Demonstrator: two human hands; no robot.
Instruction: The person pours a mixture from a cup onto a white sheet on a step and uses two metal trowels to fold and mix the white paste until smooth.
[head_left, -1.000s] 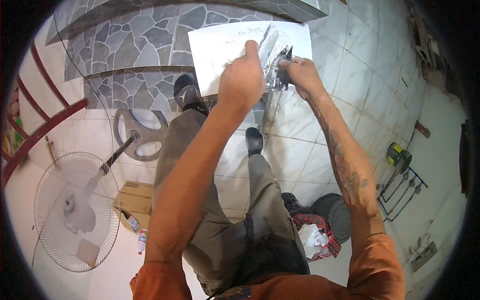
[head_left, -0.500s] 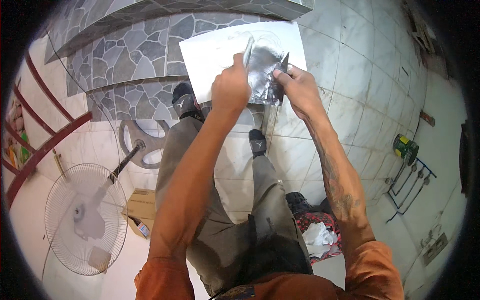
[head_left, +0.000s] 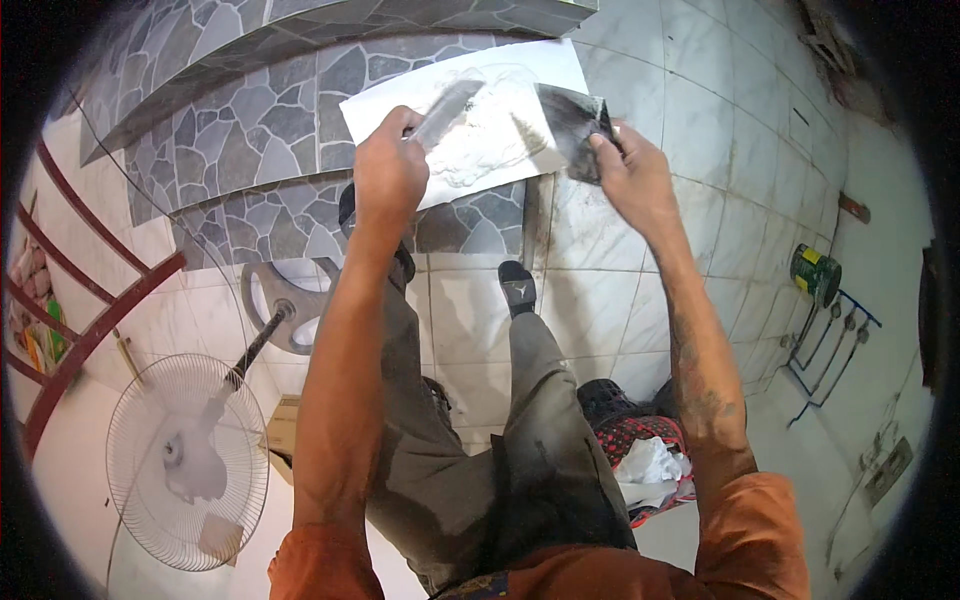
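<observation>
My left hand point(head_left: 392, 165) is closed around a flat, greyish blade-like tool point(head_left: 452, 108), smeared by motion. The tool points up and right over a white sheet or board point(head_left: 362, 112), where a mound of white paste or powder point(head_left: 488, 135) is spread. My right hand point(head_left: 636, 182) pinches a thin, dark, flat square piece point(head_left: 568, 118) with pale smears between thumb and fingers. That piece overlaps the right end of the white sheet. Whether it touches the white material I cannot tell. The sheet lies across a stone-patterned step.
Grey stone-patterned steps point(head_left: 250, 130) rise ahead, beside a tiled floor point(head_left: 700, 130). A standing fan point(head_left: 185, 460) and a dark red railing point(head_left: 110, 305) are at left. At right are a green can point(head_left: 815, 275) and a blue metal stand point(head_left: 835, 340). A red patterned bag point(head_left: 625, 440) sits near my right leg.
My left hand with the tool has swung left and down. My right hand has drawn the dark piece to the right, uncovering the white material in the middle of the sheet.
</observation>
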